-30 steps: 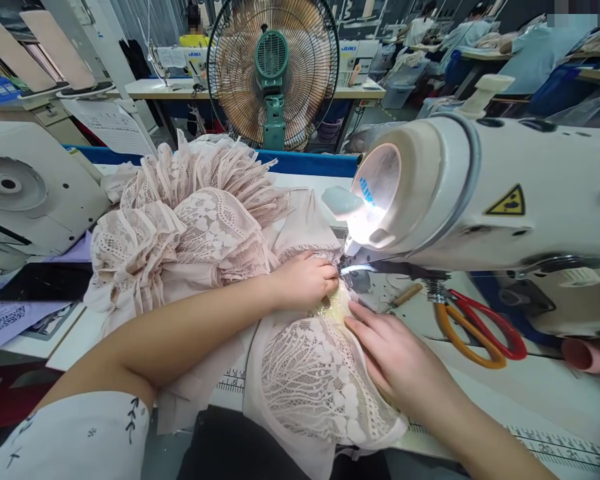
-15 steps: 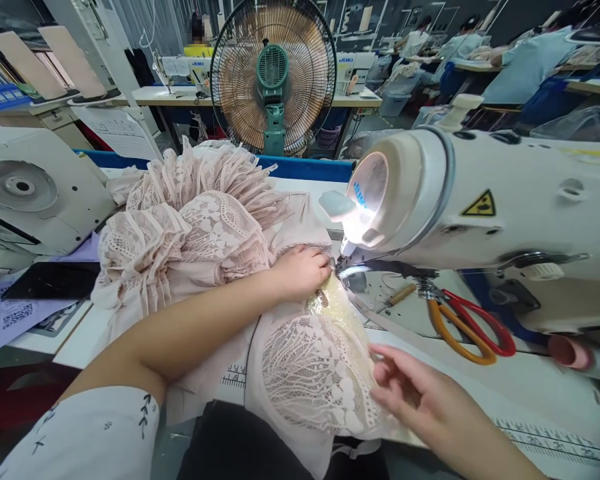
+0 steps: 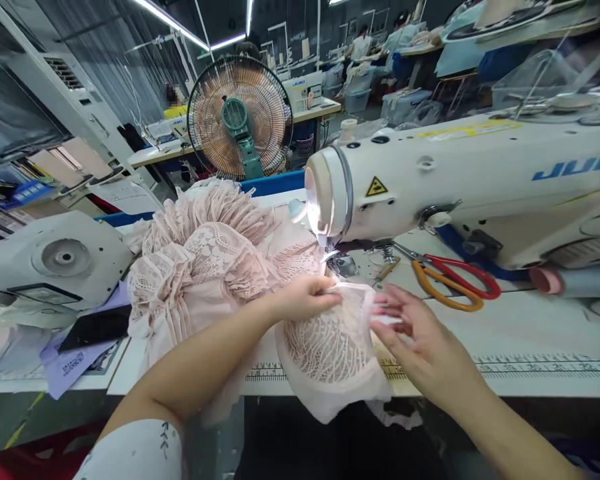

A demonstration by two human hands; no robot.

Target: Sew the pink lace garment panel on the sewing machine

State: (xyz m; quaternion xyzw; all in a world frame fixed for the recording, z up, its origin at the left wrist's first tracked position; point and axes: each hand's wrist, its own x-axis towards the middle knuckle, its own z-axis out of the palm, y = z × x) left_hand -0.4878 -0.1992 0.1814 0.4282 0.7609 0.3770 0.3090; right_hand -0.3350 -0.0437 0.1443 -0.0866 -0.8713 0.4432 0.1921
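Note:
A pale pink lace bra [image 3: 325,350] hangs between my hands over the table's front edge, its lace cup facing up. My left hand [image 3: 307,297] pinches the top edge of the cup between thumb and fingers. At the cup's right side my right hand [image 3: 417,340] has its bent, slightly blurred fingers on the fabric edge. Just beyond, the lit needle area of a sewing machine [image 3: 395,180] stands over more lace at the needle. A pile of pink lace pieces [image 3: 205,253] lies left of the needle, behind my left forearm.
Scissors with red and orange handles [image 3: 447,283] lie right of the needle, near a wooden-handled tool [image 3: 387,269]. A ruler strip [image 3: 545,365] runs along the front edge. A dark phone [image 3: 95,328] lies at left; a large fan [image 3: 240,117] stands behind the table.
My left hand has come away from the needle towards me and now grips the cup's edge. My right hand has closed in on its right edge. The camera view has tilted and shifted.

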